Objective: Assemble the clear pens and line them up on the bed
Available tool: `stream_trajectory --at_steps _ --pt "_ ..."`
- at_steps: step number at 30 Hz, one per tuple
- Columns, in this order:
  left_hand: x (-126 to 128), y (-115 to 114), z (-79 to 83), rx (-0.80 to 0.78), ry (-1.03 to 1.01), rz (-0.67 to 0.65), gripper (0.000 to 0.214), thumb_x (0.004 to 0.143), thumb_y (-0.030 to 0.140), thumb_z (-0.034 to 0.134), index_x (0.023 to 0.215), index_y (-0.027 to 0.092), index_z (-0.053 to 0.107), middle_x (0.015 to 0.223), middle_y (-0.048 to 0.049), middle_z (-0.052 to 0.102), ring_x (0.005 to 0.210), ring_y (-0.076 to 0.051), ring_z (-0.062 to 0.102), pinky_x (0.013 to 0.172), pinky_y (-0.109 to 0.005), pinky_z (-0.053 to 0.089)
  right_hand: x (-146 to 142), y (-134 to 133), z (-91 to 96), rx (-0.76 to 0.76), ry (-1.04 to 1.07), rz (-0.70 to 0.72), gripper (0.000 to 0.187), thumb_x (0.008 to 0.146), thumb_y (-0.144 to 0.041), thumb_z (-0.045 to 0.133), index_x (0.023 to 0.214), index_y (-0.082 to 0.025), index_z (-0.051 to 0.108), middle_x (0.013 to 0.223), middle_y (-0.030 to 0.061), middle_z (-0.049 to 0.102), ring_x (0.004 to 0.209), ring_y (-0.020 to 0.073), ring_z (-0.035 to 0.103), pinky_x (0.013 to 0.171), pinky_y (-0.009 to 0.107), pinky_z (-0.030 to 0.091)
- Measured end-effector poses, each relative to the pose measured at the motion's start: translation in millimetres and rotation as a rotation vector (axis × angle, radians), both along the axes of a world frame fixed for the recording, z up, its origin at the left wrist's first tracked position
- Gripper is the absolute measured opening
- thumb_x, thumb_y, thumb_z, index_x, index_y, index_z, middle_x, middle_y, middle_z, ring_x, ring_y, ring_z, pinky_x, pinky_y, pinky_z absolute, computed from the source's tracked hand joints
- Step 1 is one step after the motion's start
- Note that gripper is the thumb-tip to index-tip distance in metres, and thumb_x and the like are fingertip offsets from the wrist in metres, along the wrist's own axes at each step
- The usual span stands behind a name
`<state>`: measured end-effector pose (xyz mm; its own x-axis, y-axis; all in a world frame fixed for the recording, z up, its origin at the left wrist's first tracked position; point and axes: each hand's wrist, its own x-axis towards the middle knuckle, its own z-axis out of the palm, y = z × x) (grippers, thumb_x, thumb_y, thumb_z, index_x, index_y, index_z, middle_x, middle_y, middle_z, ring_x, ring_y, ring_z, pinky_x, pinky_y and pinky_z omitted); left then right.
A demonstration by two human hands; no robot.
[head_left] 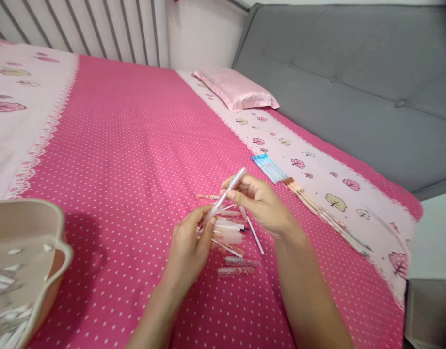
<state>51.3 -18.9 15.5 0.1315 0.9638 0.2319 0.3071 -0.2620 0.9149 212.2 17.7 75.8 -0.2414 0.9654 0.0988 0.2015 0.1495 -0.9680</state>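
Your forearms (303,281), closest to the lens, stretch in from six o'clock, and both hands meet above the pink dotted bed (135,126). Between them you've got the pale pen (219,204), off the bedspread, and it's all about that long axis: slimmer end at seven o'clock, thicker end at one. Your left hand (188,240) has the seven o'clock end, thumb and fingers pinching it; your right hand (261,203) comes in from four o'clock, thumb and fingers pinching near the thicker part. Neither hand has a gap to close, and it's your right that sits nearer the thick end, which pokes out past its fingers toward one.

Look below: a heap of pen parts (230,236), clear and pale, with a thin white rod (255,236) on its right side slanting from eleven to five.

Over at nine o'clock, your beige tub (68,254) is cut off by the frame; small white pieces (14,251) and slender sticks (17,332) lie inside, too blurred to name. Out right, groups in a line: blue pens (268,168) at two, orange-brown pens (302,196) at three, clear-bodied pens (344,232) toward four.
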Motion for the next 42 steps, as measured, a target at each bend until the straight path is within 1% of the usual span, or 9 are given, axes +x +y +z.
stream_trajectory --at_steps 7,14,19,23,30,37,42 --pt "0.5 0.4 0.8 0.013 0.003 -0.004 0.021 0.088 0.027 0.047 0.105 0.021 0.058 0.092 -0.0011 0.067 0.081 -0.014 0.060 0.072 -0.022 0.044 1.2 -0.6 0.6 -0.016 0.013 0.030 0.017 0.082 -0.024 0.056 0.098 -0.018 0.057 0.095 0.0045 0.061 0.089 0.0138 0.059 0.080 0.030 0.048" --pt "0.8 0.7 0.7 0.000 0.003 -0.006 0.021 0.088 0.027 0.047 0.104 0.020 0.057 0.094 -0.0026 0.067 0.082 -0.015 0.060 0.071 -0.024 0.044 3.3 -1.4 -0.3 -0.035 0.006 0.086 0.021 0.083 -0.022 0.055 0.103 -0.018 0.055 0.093 0.0033 0.058 0.088 0.0124 0.058 0.078 0.027 0.050" --pt "0.6 -0.5 2.5 -0.010 -0.006 -0.017 0.023 0.088 0.028 0.046 0.106 0.019 0.057 0.096 -0.0044 0.067 0.083 -0.016 0.061 0.072 -0.025 0.045 2.0 -1.6 0.0 -0.043 0.023 0.075 0.020 0.082 -0.022 0.056 0.102 -0.018 0.055 0.094 0.0035 0.058 0.088 0.0124 0.058 0.079 0.028 0.050" --pt "1.1 -1.5 4.7 0.004 -0.002 -0.024 0.023 0.088 0.028 0.045 0.106 0.019 0.057 0.097 -0.0057 0.067 0.082 -0.017 0.061 0.071 -0.026 0.046 -1.1 -1.5 0.8 -0.070 0.037 0.061 0.022 0.079 -0.025 0.061 0.099 -0.018 0.055 0.095 0.0041 0.059 0.087 0.0129 0.059 0.078 0.029 0.050" --pt "0.8 -1.9 5.5 0.002 -0.003 -0.042 0.024 0.089 0.028 0.045 0.108 0.019 0.057 0.100 -0.0055 0.066 0.086 -0.017 0.061 0.074 -0.026 0.045 -2.9 -1.2 0.1 -0.094 0.028 0.051 0.019 0.076 -0.023 0.063 0.093 -0.017 0.057 0.086 0.0020 0.060 0.080 0.0120 0.060 0.077 0.028 0.050" --pt "1.3 -3.1 5.4 -0.021 -0.027 -0.071 0.024 0.089 0.028 0.044 0.109 0.020 0.056 0.096 -0.0038 0.066 0.081 -0.016 0.061 0.070 -0.024 0.044 -0.5 -0.8 -1.7 -0.117 0.087 0.069 0.027 0.076 -0.020 0.063 0.101 -0.018 0.055 0.091 0.0035 0.064 0.084 0.0138 0.062 0.078 0.031 0.050" --pt "1.8 -2.5 6.5 -0.029 -0.029 -0.078 0.025 0.089 0.028 0.044 0.109 0.019 0.056 0.098 -0.0053 0.067 0.081 -0.017 0.062 0.071 -0.025 0.045 -1.0 -0.8 -1.2 -0.122 0.069 0.043 0.031 0.072 -0.026 0.068 0.099 -0.018 0.057 0.085 0.0028 0.063 0.079 0.0139 0.062 0.077 0.032 0.050"
